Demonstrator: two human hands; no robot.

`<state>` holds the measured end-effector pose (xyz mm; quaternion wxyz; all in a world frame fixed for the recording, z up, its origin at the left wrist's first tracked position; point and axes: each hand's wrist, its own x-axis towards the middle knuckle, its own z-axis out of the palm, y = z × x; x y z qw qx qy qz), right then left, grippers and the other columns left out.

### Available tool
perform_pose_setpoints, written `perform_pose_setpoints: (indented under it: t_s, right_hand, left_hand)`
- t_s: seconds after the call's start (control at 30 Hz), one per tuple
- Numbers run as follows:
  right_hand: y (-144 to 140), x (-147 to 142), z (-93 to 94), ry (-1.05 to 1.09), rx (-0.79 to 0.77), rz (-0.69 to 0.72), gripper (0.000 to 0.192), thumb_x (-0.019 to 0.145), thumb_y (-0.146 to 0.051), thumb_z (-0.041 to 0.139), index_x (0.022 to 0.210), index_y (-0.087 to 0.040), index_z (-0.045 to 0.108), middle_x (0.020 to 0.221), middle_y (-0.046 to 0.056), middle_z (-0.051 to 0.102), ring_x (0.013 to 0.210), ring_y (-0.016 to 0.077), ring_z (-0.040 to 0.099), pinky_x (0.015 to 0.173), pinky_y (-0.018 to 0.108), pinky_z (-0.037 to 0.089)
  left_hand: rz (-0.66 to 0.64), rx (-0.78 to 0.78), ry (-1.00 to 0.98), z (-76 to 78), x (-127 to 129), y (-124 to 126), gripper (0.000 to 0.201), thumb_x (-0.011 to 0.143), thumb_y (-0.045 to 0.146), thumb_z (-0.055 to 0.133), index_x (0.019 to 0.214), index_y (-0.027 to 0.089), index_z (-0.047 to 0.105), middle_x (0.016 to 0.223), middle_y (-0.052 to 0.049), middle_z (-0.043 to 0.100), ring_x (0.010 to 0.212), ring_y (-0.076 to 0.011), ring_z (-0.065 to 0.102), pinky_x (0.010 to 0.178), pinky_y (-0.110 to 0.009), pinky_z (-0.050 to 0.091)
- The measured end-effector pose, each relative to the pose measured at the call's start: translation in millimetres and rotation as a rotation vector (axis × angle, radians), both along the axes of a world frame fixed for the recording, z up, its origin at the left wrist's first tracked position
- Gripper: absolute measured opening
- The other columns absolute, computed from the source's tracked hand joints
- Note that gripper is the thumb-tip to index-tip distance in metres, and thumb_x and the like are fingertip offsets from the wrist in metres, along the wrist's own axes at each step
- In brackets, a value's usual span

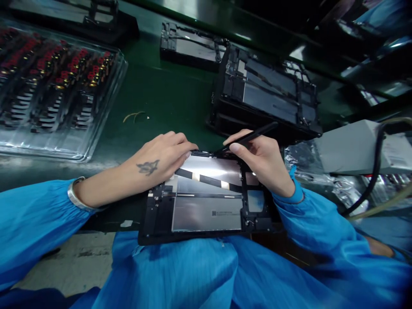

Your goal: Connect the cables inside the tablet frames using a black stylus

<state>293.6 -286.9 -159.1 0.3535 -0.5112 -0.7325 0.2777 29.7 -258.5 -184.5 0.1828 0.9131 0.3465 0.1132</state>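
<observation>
An opened tablet chassis (206, 210) with silver plates and a black ribbon strip lies at the near edge of the green bench, partly over my lap. My left hand (157, 161), fingers bent, presses a small black part at the chassis's far edge. My right hand (262, 161) grips a thin black stylus-like tool (249, 136), its tip touching that same far edge beside my left fingertips. Both arms wear blue sleeves; a metal bracelet sits on my left wrist.
A clear plastic tray (58, 86) of small red-and-black parts lies at the far left. A stack of similar chassis (267, 94) stands behind my right hand, with another chassis (189, 45) farther back. A grey box (350, 146) with cables sits right.
</observation>
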Motion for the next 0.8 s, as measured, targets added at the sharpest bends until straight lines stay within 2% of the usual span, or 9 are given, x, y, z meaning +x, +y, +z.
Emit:
perform_pose_setpoints:
  t_s: [0.33,0.8]
  right_hand:
    - [-1.6,0.1,1.6,-0.017,0.051,0.021,0.015,0.096,-0.034,0.065,0.093,-0.022,0.074,0.092,0.001,0.074,0.086,0.0154,0.070,0.062,0.023,0.054]
    - [-0.1,-1.2,-0.7,0.007,0.013,0.027,0.019,0.096,-0.037,0.065,0.095,-0.020,0.073,0.097,0.003,0.074,0.087,0.0159,0.069,0.066,0.024,0.056]
  left_hand:
    - [-0.005,0.000,-0.003,1.8,0.8,0.2,0.045,0.105,0.029,0.029,0.129,0.015,0.063,0.108,-0.011,0.062,0.097,-0.0248,0.057,0.082,-0.037,0.044]
    - [-0.018,0.039,-0.033,-0.3,-0.9,-0.7,0.043,0.106,0.029,0.030,0.129,0.014,0.063,0.105,-0.010,0.061,0.096,-0.0245,0.057,0.080,-0.036,0.045]
